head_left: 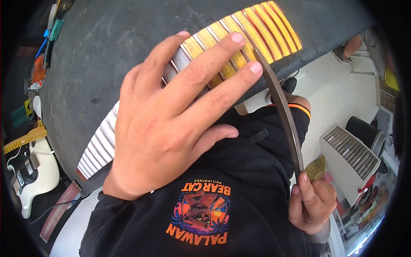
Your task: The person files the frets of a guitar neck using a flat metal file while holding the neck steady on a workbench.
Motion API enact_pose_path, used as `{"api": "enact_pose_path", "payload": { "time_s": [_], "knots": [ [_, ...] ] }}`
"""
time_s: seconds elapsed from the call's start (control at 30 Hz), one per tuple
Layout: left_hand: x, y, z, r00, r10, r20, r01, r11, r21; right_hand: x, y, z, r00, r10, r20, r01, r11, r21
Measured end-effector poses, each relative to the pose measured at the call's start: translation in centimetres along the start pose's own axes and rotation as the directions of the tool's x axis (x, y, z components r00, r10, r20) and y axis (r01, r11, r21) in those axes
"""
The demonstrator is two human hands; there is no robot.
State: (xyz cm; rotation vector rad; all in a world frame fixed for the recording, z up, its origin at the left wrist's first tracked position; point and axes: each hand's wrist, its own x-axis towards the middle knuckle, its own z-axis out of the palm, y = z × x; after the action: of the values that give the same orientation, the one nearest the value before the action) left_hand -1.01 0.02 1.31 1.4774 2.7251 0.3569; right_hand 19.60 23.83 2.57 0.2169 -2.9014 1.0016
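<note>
Two hands in play. Left hand (160, 115) spread wide, fingers on the guitar neck (267, 32), which runs 8 to 2 o'clock over the dark bench (107, 34). File (282, 105) end at 2 o'clock, just beside two fingertips; can't tell if it's touching the neck. Right hand (314, 203), 4 o'clock, grips the file's lower end. Risk: file skids off a fret, nicks fingertips or yellow strips; light left pressure could let the neck swivel. White guitar (45, 167) farther out, 8 o'clock.
</note>
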Motion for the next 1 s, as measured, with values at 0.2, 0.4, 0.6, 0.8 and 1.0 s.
{"api": "enact_pose_path", "payload": {
  "time_s": [0.2, 0.4, 0.6, 0.8, 1.0],
  "knots": [
    [0.0, 0.2, -0.2, 1.000, -0.027, -0.009, 0.027, 0.999, -0.019, 7.0, -0.8, 0.2, 0.993, 0.092, 0.080, -0.084, 0.992, -0.091],
    [-0.1, 0.3, -0.4, 0.997, -0.071, 0.008, 0.071, 0.995, -0.076, 11.3, 0.3, 1.3, 1.000, 0.012, 0.017, -0.011, 0.998, -0.054],
    [-0.1, -0.5, 0.1, 0.999, -0.017, -0.040, 0.012, 0.993, -0.122, 3.5, 0.2, 1.0, 1.000, 0.003, -0.016, -0.004, 0.995, -0.098],
    [-1.2, -2.8, 2.4, 0.977, 0.173, -0.123, -0.156, 0.978, 0.139, 2.7, -1.1, 0.6, 1.000, 0.017, 0.017, -0.014, 0.989, -0.145],
    [-0.7, -3.0, 3.8, 0.941, 0.190, -0.280, -0.166, 0.980, 0.107, 10.1, -1.0, 0.3, 0.994, 0.065, 0.085, -0.053, 0.989, -0.137]
  ]
}}
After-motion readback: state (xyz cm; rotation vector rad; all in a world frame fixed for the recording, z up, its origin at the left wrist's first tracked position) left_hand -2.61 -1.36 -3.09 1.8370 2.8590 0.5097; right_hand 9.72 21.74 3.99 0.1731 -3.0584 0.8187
